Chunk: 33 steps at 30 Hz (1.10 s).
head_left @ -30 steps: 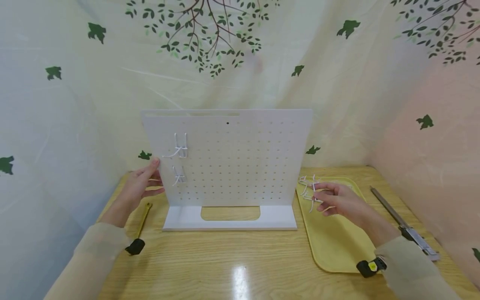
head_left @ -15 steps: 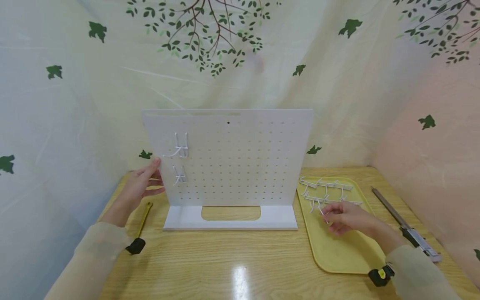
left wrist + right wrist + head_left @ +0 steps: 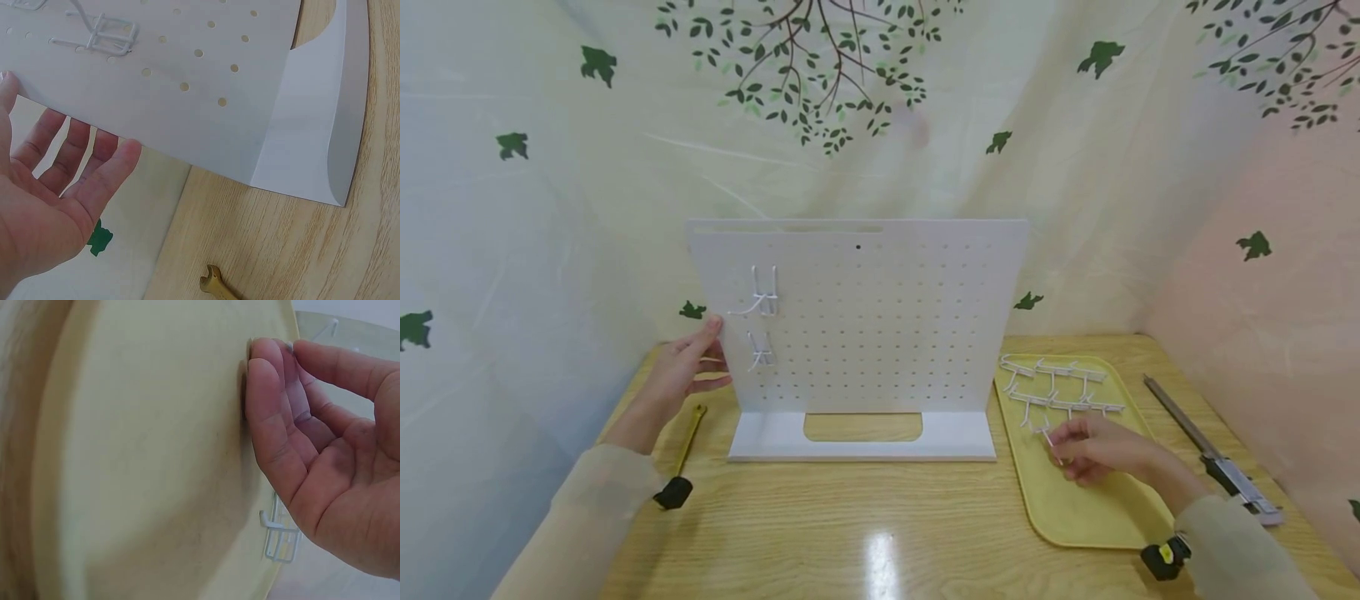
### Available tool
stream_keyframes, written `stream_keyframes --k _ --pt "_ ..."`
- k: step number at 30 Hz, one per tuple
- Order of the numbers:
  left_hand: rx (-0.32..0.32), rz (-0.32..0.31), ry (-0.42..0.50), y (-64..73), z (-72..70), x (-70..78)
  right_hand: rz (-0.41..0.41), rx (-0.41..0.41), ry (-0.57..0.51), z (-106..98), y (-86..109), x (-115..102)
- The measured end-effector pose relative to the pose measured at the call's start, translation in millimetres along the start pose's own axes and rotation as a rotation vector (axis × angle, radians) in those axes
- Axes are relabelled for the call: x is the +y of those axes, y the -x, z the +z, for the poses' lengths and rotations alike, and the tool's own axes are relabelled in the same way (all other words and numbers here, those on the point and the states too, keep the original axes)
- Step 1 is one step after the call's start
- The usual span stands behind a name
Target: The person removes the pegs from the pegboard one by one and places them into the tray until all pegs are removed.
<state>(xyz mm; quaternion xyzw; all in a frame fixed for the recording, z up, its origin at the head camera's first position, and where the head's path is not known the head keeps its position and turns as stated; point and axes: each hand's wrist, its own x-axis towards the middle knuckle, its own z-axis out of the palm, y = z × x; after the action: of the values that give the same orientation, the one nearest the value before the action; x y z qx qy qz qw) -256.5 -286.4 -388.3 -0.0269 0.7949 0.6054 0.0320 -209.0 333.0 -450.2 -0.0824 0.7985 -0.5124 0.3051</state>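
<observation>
A white pegboard (image 3: 880, 333) stands upright on its base, with a white wire hook (image 3: 764, 293) fitted high on its left side and a smaller hook (image 3: 760, 354) below. My left hand (image 3: 681, 367) grips the board's left edge, thumb at the front and other fingers behind or along the edge. Over the yellow tray (image 3: 1060, 508), my right hand (image 3: 1101, 450) pinches a white pegboard hook (image 3: 1043, 432) between thumb and fingertips, low over the surface. Most of that hook is hidden by the fingers in the right wrist view. Several more white hooks (image 3: 1060, 400) lie in rows just beyond.
A yellow wrench (image 3: 691, 437) lies on the wooden table (image 3: 805, 533) by my left forearm. To the right of the tray rests a caliper (image 3: 1206, 450). A printed curtain (image 3: 880, 183) hangs behind the board and along both sides.
My right hand has drawn back from the cluster of hooks at the tray's far left toward the tray's middle, holding one hook. The left hand stays on the board's edge.
</observation>
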Motion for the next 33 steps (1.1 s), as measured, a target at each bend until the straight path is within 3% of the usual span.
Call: stream_keyframes --k 9,33 --pt "0.014 0.010 -0.028 -1.9 1.6 -2.4 -0.002 -0.044 -0.018 0.6 1.0 3.0" --pt "-0.004 -0.004 -0.014 -3.8 0.2 -2.9 -0.002 -0.051 -0.059 4.6 6.6 3.4"
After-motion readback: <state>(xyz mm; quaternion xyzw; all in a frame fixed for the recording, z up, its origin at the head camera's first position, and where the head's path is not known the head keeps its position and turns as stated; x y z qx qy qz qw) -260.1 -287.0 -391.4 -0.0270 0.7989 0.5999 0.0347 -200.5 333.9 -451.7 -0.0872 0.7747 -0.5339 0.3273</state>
